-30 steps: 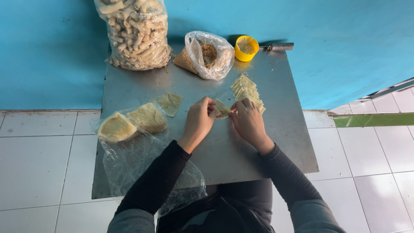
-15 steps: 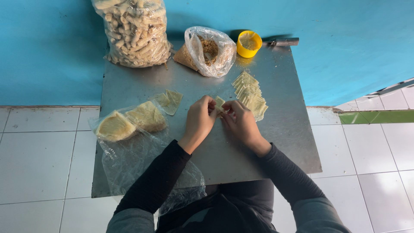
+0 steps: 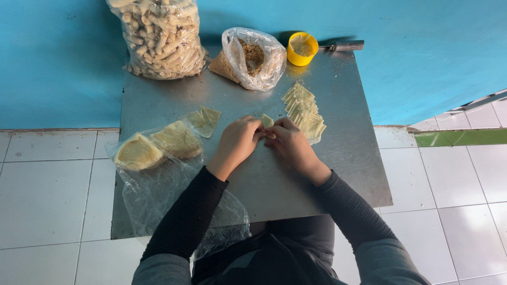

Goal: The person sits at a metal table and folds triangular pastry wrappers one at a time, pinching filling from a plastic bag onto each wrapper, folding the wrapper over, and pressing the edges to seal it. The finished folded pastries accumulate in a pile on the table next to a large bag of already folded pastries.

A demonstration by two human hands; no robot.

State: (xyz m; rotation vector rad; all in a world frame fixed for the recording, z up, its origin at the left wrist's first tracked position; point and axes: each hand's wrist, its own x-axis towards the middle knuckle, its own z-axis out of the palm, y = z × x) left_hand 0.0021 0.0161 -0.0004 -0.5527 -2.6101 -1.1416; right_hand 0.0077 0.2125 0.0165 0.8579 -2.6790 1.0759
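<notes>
Head view, looking down on a metal table (image 3: 338, 174) against a blue wall. Left hand (image 3: 238, 142) and right hand (image 3: 288, 143) meet at table centre, fingertips of both pinched on one small pale wrapper (image 3: 268, 121), held just above the surface between them. Only a corner of it shows; whether filling sits inside cannot be told. Step in hand, by my reading: folding or rolling that single piece. Just right of the hands, a fanned row of flat wrappers (image 3: 303, 111). Left of them, two loose sheets (image 3: 205, 119) and two stacks on clear plastic (image 3: 158, 148). At the far edge: large bag of finished rolls (image 3: 161, 37), open bag of brown filling (image 3: 251, 58), yellow cup (image 3: 302, 48). Next move likely calls for even fingertip pressure so the thin sheet closes without tearing.
</notes>
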